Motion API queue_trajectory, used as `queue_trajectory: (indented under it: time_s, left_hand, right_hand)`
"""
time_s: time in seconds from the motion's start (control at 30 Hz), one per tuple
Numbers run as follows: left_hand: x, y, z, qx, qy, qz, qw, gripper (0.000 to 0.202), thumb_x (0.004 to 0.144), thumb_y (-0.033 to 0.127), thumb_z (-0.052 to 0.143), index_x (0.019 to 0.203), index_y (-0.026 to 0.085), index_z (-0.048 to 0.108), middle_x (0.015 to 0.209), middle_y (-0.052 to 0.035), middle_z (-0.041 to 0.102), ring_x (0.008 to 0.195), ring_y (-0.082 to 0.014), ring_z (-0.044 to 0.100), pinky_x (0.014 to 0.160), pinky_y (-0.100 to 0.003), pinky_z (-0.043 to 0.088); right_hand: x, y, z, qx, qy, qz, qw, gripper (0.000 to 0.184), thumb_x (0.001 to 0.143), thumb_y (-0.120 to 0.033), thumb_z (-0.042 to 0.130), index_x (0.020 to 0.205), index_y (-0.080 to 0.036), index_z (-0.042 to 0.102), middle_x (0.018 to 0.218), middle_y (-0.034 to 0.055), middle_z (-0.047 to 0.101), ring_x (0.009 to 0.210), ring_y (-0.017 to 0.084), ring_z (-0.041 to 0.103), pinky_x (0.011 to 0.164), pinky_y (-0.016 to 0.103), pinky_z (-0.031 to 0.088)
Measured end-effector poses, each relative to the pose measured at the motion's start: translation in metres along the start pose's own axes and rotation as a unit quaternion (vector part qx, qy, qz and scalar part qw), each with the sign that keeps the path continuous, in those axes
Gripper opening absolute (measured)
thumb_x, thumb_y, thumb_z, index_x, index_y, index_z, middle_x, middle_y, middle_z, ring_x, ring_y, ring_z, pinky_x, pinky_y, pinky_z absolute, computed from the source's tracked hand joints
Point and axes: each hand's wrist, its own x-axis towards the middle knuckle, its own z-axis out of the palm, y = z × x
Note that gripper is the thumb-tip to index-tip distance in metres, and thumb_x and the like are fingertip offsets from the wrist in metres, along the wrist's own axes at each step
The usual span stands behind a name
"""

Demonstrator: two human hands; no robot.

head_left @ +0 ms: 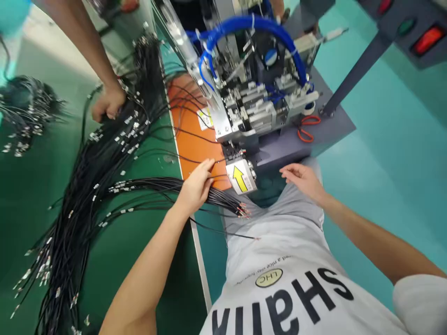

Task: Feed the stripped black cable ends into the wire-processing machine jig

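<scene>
My left hand (196, 186) is closed on a bundle of thin black wires (223, 201) whose stripped reddish ends fan out near my lap. One finger pinches a single wire running toward the machine's feed slot (233, 152). My right hand (303, 179) rests on my grey-trousered thigh with fingers loosely apart, holding nothing. A small block with a yellow arrow label (240, 178) sits between my two hands at the front of the metal crimping machine (251, 107).
Large heaps of black wires with metal terminals (101, 158) cover the green table (28, 186). Another person's hand (108, 102) grips wires at the upper left. An orange mat (190, 135) lies beside the machine. Red-handled scissors (308, 126) lie on the grey base. Blue hoses (254, 23) arch over the machine.
</scene>
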Motion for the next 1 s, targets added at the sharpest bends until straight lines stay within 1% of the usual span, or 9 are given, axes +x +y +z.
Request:
queue_trajectory:
  time_s: [0.1, 0.2, 0.37, 0.5, 0.67, 0.77, 0.87, 0.93, 1.0]
  left_hand:
    - [0.002, 0.001, -0.006, 0.008, -0.003, 0.012, 1.0, 0.018, 0.096, 0.022, 0.041, 0.102, 0.019, 0.057, 0.152, -0.0108, 0.046, 0.145, -0.0253, 0.037, 0.12, -0.051, 0.036]
    - [0.005, 0.001, -0.011, 0.015, -0.018, 0.018, 1.0, 0.016, 0.096, 0.018, 0.041, 0.102, 0.019, 0.056, 0.154, -0.0108, 0.044, 0.147, -0.0252, 0.034, 0.121, -0.051, 0.036]
    - [0.006, -0.002, -0.016, 0.017, -0.032, 0.014, 0.999, 0.016, 0.096, 0.016, 0.041, 0.103, 0.018, 0.056, 0.155, -0.0121, 0.041, 0.148, -0.0271, 0.032, 0.12, -0.053, 0.037]
    - [0.008, -0.009, -0.02, 0.01, -0.046, 0.016, 0.999, 0.017, 0.097, 0.017, 0.041, 0.105, 0.018, 0.056, 0.157, -0.0115, 0.039, 0.149, -0.0259, 0.03, 0.121, -0.052, 0.036]
    - [0.02, -0.029, -0.028, -0.002, -0.061, 0.022, 0.998, 0.017, 0.099, 0.018, 0.04, 0.107, 0.016, 0.054, 0.16, -0.012, 0.032, 0.15, -0.0236, 0.027, 0.124, -0.05, 0.033]
    - [0.036, -0.049, -0.035, -0.001, -0.059, 0.043, 0.997, 0.016, 0.098, 0.018, 0.04, 0.104, 0.017, 0.055, 0.158, -0.0117, 0.036, 0.15, -0.0234, 0.027, 0.124, -0.05, 0.032]
    - [0.052, -0.064, -0.046, 0.015, -0.066, 0.066, 0.996, 0.017, 0.098, 0.018, 0.039, 0.102, 0.017, 0.055, 0.153, -0.0121, 0.042, 0.148, -0.0234, 0.032, 0.122, -0.049, 0.035]
    - [0.056, -0.062, -0.056, 0.05, -0.054, 0.083, 0.994, 0.016, 0.098, 0.018, 0.04, 0.099, 0.016, 0.056, 0.149, -0.0142, 0.045, 0.143, -0.0248, 0.039, 0.118, -0.048, 0.039]
    - [0.052, -0.046, -0.064, 0.106, -0.021, 0.106, 0.989, 0.014, 0.096, 0.019, 0.044, 0.094, 0.015, 0.057, 0.132, -0.017, 0.056, 0.128, -0.0261, 0.052, 0.105, -0.046, 0.048]
  right_hand:
    - [0.004, 0.003, -0.004, -0.003, 0.009, 0.002, 1.0, 0.042, 0.083, -0.054, 0.069, 0.102, -0.017, 0.073, 0.087, 0.0068, 0.073, 0.071, 0.017, 0.064, 0.071, 0.034, 0.054]
    - [0.004, 0.014, -0.005, -0.003, 0.015, 0.018, 1.0, 0.043, 0.084, -0.056, 0.067, 0.103, -0.017, 0.073, 0.09, 0.0082, 0.074, 0.071, 0.019, 0.066, 0.072, 0.036, 0.054]
    - [0.006, 0.032, 0.002, 0.003, 0.011, 0.056, 0.998, 0.044, 0.086, -0.057, 0.066, 0.105, -0.017, 0.072, 0.092, 0.0096, 0.073, 0.075, 0.021, 0.066, 0.076, 0.039, 0.055]
    - [0.012, 0.035, 0.01, 0.004, 0.002, 0.08, 0.997, 0.045, 0.086, -0.059, 0.065, 0.105, -0.019, 0.072, 0.096, 0.0102, 0.073, 0.08, 0.022, 0.067, 0.078, 0.039, 0.055]
    - [0.015, 0.027, 0.016, -0.003, -0.006, 0.097, 0.995, 0.045, 0.085, -0.06, 0.066, 0.106, -0.02, 0.072, 0.099, 0.0092, 0.074, 0.082, 0.021, 0.067, 0.082, 0.039, 0.054]
    - [0.015, 0.021, 0.02, -0.007, -0.011, 0.098, 0.995, 0.044, 0.086, -0.058, 0.065, 0.107, -0.02, 0.071, 0.098, 0.009, 0.073, 0.082, 0.021, 0.066, 0.083, 0.039, 0.053]
    - [0.012, 0.017, 0.02, -0.014, -0.009, 0.099, 0.995, 0.042, 0.086, -0.057, 0.065, 0.106, -0.02, 0.071, 0.097, 0.0089, 0.073, 0.083, 0.022, 0.065, 0.083, 0.04, 0.053]
    - [0.007, 0.009, 0.018, -0.022, 0.004, 0.099, 0.995, 0.04, 0.087, -0.055, 0.065, 0.107, -0.021, 0.071, 0.098, 0.0085, 0.073, 0.084, 0.023, 0.065, 0.083, 0.04, 0.052]
    - [0.0, -0.009, 0.018, -0.041, 0.021, 0.09, 0.995, 0.036, 0.088, -0.053, 0.065, 0.107, -0.022, 0.07, 0.098, 0.0078, 0.073, 0.087, 0.023, 0.065, 0.084, 0.039, 0.052]
